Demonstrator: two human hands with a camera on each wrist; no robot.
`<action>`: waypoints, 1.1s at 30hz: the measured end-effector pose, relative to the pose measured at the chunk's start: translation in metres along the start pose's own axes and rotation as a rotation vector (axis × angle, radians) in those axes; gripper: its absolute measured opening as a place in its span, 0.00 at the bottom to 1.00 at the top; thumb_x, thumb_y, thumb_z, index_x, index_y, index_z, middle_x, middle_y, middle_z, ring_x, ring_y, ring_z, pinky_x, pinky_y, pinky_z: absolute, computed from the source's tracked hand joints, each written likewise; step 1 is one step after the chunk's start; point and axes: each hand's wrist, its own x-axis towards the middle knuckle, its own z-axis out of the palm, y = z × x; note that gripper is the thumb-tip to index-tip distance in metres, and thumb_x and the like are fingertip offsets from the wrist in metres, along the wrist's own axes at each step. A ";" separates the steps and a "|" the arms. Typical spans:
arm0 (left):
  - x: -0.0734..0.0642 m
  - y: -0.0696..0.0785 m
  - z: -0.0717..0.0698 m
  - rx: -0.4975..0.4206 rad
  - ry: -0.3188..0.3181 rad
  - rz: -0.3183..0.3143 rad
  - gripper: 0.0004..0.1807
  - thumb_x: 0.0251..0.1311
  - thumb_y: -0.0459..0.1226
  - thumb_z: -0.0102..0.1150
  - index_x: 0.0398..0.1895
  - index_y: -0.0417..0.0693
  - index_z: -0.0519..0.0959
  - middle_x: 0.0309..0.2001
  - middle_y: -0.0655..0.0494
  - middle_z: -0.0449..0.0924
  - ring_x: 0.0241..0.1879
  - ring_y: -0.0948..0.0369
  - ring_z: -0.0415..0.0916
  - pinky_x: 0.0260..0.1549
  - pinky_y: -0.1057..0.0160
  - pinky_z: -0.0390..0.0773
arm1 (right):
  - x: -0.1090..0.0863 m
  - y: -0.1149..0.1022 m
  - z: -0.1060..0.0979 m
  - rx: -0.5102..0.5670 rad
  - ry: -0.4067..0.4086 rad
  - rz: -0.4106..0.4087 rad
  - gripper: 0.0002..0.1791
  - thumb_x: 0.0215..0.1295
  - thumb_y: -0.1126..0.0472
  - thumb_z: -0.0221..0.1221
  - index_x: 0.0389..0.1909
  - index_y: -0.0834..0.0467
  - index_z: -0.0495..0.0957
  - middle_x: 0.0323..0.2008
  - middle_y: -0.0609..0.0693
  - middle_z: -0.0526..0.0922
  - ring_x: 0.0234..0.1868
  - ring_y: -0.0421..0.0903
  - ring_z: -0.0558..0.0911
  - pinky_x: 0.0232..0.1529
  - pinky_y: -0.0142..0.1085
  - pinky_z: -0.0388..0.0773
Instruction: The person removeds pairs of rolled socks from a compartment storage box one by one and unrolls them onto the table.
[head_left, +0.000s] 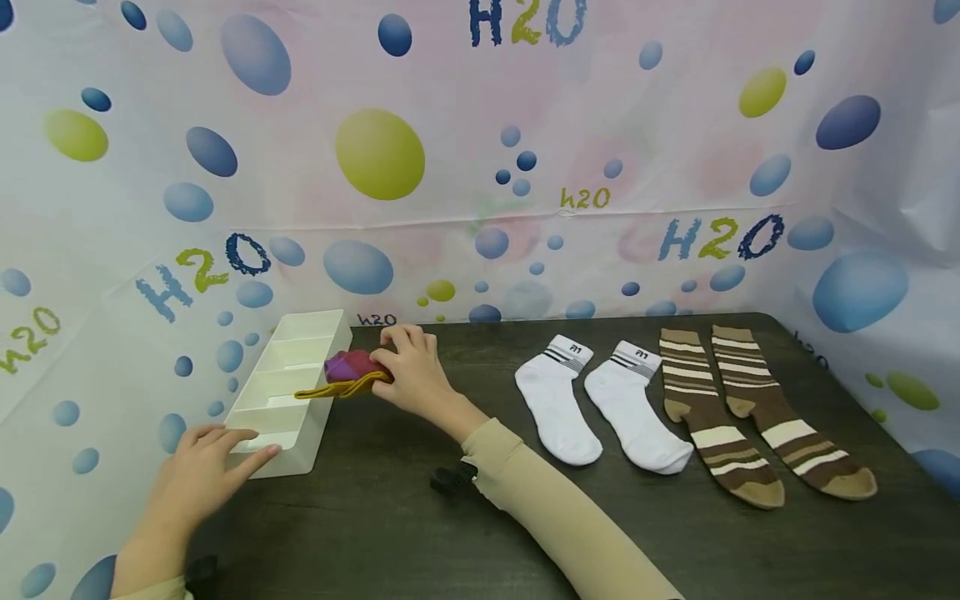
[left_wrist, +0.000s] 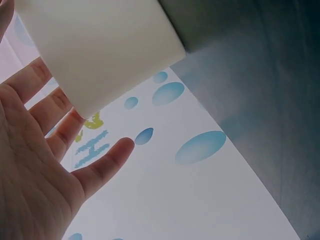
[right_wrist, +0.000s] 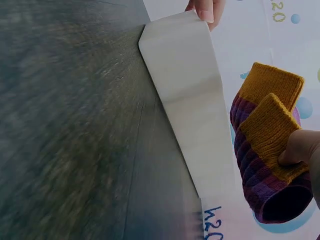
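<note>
In my right hand (head_left: 415, 375) is a pair of folded socks (right_wrist: 260, 165), striped purple and red with mustard cuffs. The hand pinches them at one side, with the thumb on a cuff in the right wrist view. They hang over the right wall of a white divided box (head_left: 303, 454), near its middle compartments. My left hand (head_left: 197, 477) holds the near left corner of this box, thumb along the rim and several fingers partly hidden behind the wall in the left wrist view.
To the right lie two white ankle socks (head_left: 558, 408) with grey-striped cuffs, flat side by side. Beyond them are two brown striped socks (head_left: 723, 433). The dark tabletop (head_left: 420, 542) meets a bubble-patterned sheet (head_left: 450, 167) behind and at the left.
</note>
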 end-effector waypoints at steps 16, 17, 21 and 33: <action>0.002 -0.009 0.000 -0.013 0.012 0.018 0.34 0.56 0.61 0.61 0.48 0.40 0.81 0.54 0.25 0.74 0.54 0.34 0.65 0.47 0.27 0.67 | -0.041 0.023 -0.024 0.021 0.009 0.026 0.10 0.58 0.50 0.64 0.40 0.44 0.83 0.52 0.45 0.69 0.58 0.48 0.64 0.50 0.42 0.61; 0.002 -0.009 0.000 -0.020 0.009 0.019 0.34 0.56 0.61 0.61 0.48 0.39 0.81 0.54 0.25 0.73 0.54 0.33 0.64 0.48 0.27 0.66 | -0.043 0.025 -0.025 0.020 0.004 0.029 0.10 0.58 0.50 0.64 0.40 0.44 0.83 0.52 0.45 0.70 0.59 0.49 0.64 0.50 0.42 0.61; 0.002 -0.012 0.001 -0.040 0.007 0.025 0.33 0.57 0.59 0.61 0.48 0.38 0.80 0.55 0.23 0.72 0.55 0.33 0.65 0.49 0.28 0.65 | -0.052 0.031 -0.030 0.006 -0.024 0.029 0.10 0.57 0.51 0.64 0.40 0.45 0.83 0.53 0.45 0.70 0.59 0.48 0.63 0.49 0.42 0.62; 0.002 -0.017 0.002 -0.045 0.050 0.040 0.31 0.58 0.57 0.62 0.46 0.37 0.80 0.53 0.24 0.74 0.55 0.31 0.67 0.48 0.30 0.66 | -0.076 0.052 -0.036 -0.027 -0.153 0.039 0.09 0.56 0.51 0.63 0.39 0.44 0.82 0.53 0.46 0.70 0.58 0.48 0.63 0.48 0.42 0.61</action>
